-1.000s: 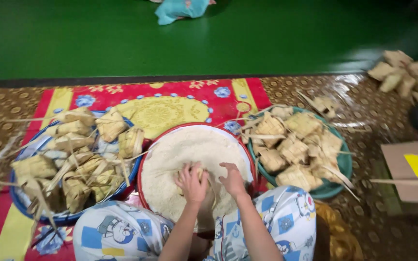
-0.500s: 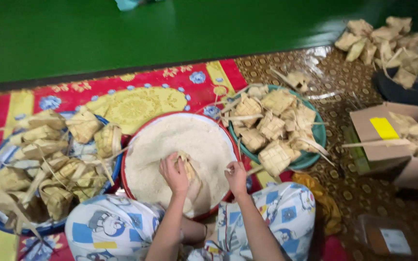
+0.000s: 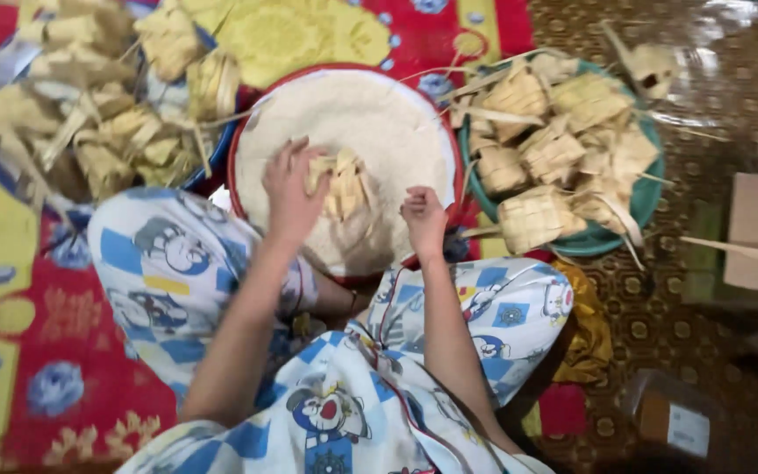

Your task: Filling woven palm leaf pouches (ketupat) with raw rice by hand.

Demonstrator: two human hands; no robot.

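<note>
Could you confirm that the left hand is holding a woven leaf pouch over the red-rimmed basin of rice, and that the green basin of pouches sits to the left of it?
Not quite. In the head view, the left hand does hold a woven leaf pouch over the red-rimmed basin of rice, but the green basin of pouches sits to the right of it, not the left.

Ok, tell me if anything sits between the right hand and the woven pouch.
Nothing visible does. The left hand holds the woven pouch over the rice basin; the right hand rests beside it, only rice between.
</note>
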